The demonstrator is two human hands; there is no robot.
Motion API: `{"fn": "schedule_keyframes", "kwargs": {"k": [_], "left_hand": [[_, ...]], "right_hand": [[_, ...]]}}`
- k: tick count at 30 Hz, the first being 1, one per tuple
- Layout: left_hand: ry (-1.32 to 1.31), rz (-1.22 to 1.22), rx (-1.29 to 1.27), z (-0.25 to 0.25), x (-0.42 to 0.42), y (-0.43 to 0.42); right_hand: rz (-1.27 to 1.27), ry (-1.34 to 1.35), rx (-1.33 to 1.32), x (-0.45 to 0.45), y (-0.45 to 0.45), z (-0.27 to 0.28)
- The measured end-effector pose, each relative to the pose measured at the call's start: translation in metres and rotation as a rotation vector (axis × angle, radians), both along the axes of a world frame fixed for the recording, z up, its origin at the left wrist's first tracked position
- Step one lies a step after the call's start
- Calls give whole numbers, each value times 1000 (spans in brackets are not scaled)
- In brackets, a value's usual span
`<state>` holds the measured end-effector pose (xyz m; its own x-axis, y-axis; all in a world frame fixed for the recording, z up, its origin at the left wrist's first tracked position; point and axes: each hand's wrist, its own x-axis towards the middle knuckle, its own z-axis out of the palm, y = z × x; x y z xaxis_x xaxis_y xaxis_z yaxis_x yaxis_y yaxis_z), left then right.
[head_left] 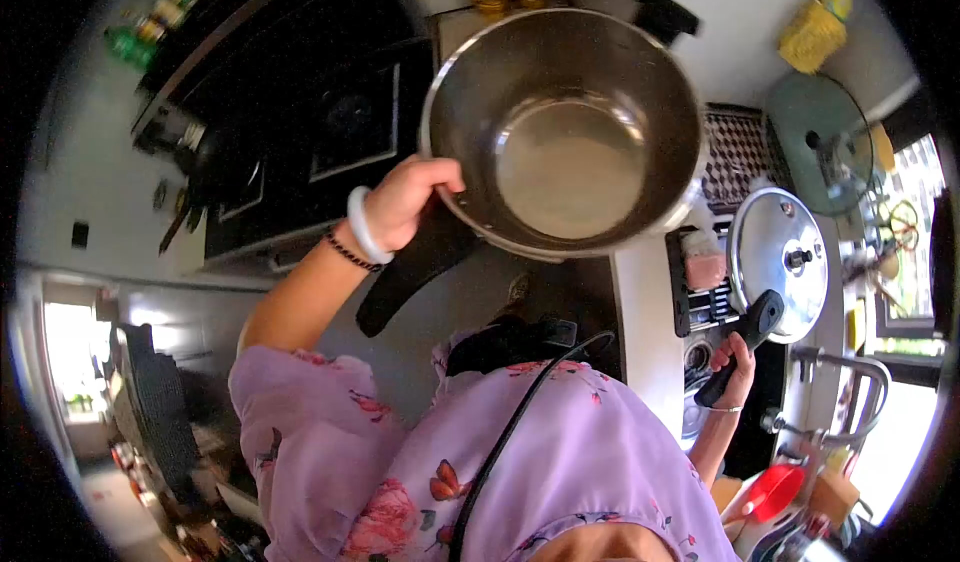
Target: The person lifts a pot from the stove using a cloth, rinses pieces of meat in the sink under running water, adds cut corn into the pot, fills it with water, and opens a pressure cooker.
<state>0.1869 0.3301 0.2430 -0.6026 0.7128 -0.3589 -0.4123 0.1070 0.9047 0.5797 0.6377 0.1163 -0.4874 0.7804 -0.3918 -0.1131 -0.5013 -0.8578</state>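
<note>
My left hand [402,202] grips the rim and handle side of a large metal pot [570,167], tilted so its inside faces me. The bottom of the pot looks bare and shiny. The pot's long black handle [415,282] hangs below my left hand. On the right, my right hand [735,367] is closed round the black handle of a round silver pot lid [778,262], which is held over the counter beside the sink. A pink block [705,265] lies in a black rack [682,287] next to the lid.
A black stove [350,112] stands at the upper left. The curved tap [870,367] rises by the sink at the right, with a red basin [775,492] below it. A glass lid [820,147] and yellow package [815,34] are at the upper right.
</note>
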Motion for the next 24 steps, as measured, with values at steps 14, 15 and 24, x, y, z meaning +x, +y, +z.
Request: {"fn": "schedule_keyframes", "kwargs": {"k": [14, 15, 24], "left_hand": [[-119, 704, 164, -46, -139, -190], [-82, 833, 108, -46, -153, -181], [-123, 1260, 70, -71, -219, -134]], "right_hand": [[144, 81, -24, 10, 7, -17], [167, 100, -27, 8, 6, -17], [-37, 110, -127, -25, -14, -1]]}}
